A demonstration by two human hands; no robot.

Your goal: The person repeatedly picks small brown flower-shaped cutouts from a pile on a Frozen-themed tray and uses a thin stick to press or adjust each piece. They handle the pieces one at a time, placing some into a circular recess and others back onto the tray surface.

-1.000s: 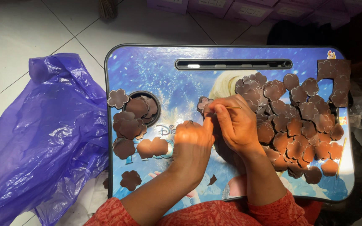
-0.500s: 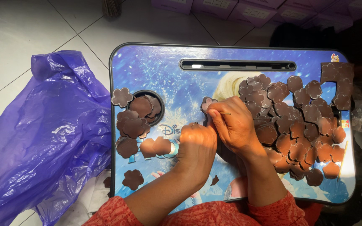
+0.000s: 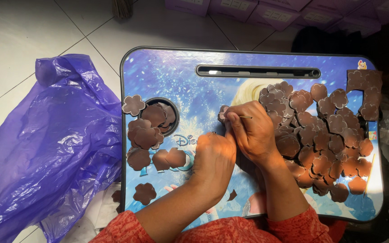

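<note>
Floor of white tiles [image 3: 19, 40], with a crumpled purple plastic bag [image 3: 50, 148] slumped just beside the left edge of the bench. Blue printed lap bench [image 3: 176, 67] with a long dark slot [image 3: 257, 71] near the far edge and a round cup recess [image 3: 160, 116] on the left.

Heaped over the right half of the bench: a pile of brown flower-shaped cutouts [image 3: 325, 139], overlapping and touching. At the far right corner, a punched-out brown sheet remnant [image 3: 365, 90]. On the left, a smaller group of cutouts [image 3: 147, 135] lying in and around the recess, a few apart from it toward the near edge.

Mid-bench, both hands close together and touching. Right hand [image 3: 253, 132] narrowly pinched on a thin needle-like pin [image 3: 245, 117], tip pointing right. Left hand [image 3: 214, 159] curled knuckles-up, fingers tucked under; cannot tell whether anything is gripped there. Peeking out just past the right fingertips, a single cutout [image 3: 223, 113], flat on the bench between the two groups.

Judged from this: working one cutout at a time with the pin. Calls for a steady piece and a fine, light pin stroke.
</note>
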